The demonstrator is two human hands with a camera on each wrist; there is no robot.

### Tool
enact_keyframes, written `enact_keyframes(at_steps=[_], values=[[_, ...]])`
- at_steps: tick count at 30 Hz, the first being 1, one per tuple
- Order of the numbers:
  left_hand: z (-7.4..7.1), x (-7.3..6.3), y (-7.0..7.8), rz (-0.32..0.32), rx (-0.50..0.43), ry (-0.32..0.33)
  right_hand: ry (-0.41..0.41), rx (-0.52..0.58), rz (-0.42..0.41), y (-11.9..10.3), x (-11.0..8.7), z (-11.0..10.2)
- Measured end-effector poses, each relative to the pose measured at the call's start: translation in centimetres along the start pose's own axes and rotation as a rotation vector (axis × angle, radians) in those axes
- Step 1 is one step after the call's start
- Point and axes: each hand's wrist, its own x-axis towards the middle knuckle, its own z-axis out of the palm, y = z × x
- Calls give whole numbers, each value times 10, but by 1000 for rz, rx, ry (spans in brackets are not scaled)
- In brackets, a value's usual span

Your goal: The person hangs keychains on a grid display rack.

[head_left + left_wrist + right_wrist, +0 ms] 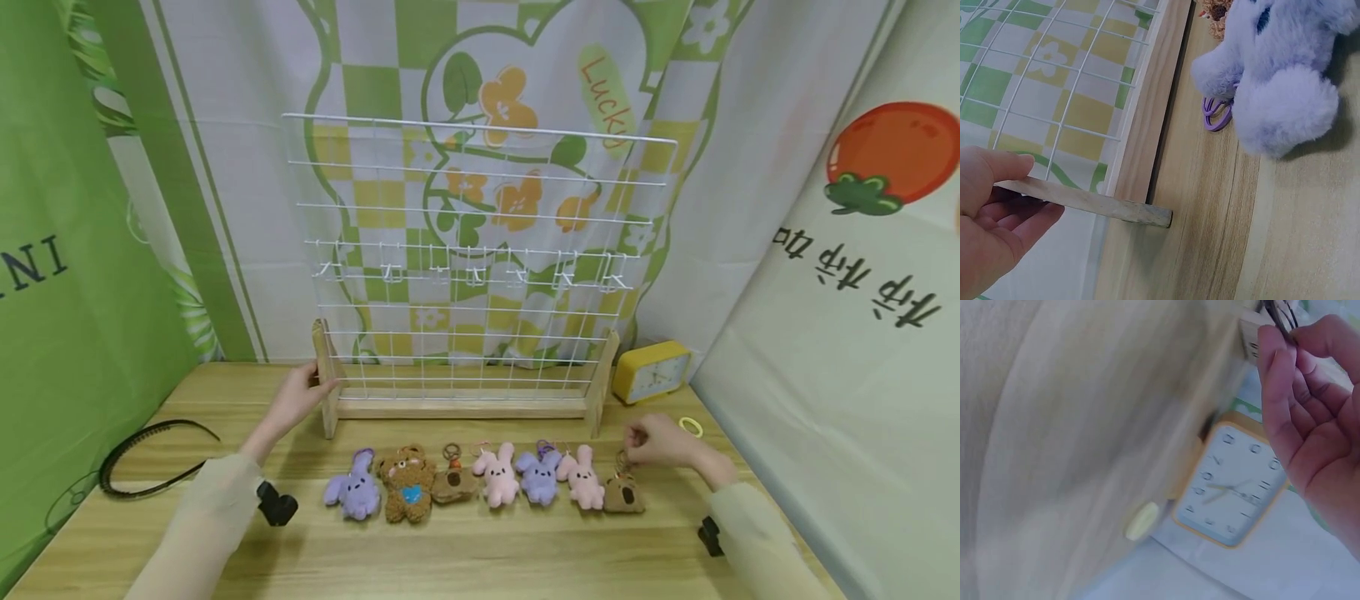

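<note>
A white wire grid rack [480, 287] stands in a wooden base, with several hooks in a row across it. My left hand [294, 398] grips the left wooden upright [1094, 201] between thumb and fingers. My right hand [662, 440] pinches a dark ring [1280, 320] belonging to the brown plush keychain [624, 495] at the row's right end. The row in front of the rack also holds a purple bunny [358, 493], a brown bear [407, 487], another brown plush [454, 484], a pink bunny [498, 478], a second purple bunny [540, 481] and another pink bunny [585, 483].
A yellow clock [651, 372] stands behind my right hand, near the rack's right upright. Close to it lies a small yellow ring [691, 427]. A black curved band [112, 462] lies at the table's left. Printed curtains [247, 167] enclose the back and sides.
</note>
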Motion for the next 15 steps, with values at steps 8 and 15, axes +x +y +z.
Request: enact_keyframes(at_steps=[8,15], values=[[0,-2,-3,-3,10,5,2,24,-21,-21,-10,-19],[1,-2,-2,7,26,31,57,-15,-79,-45,-16,-40]])
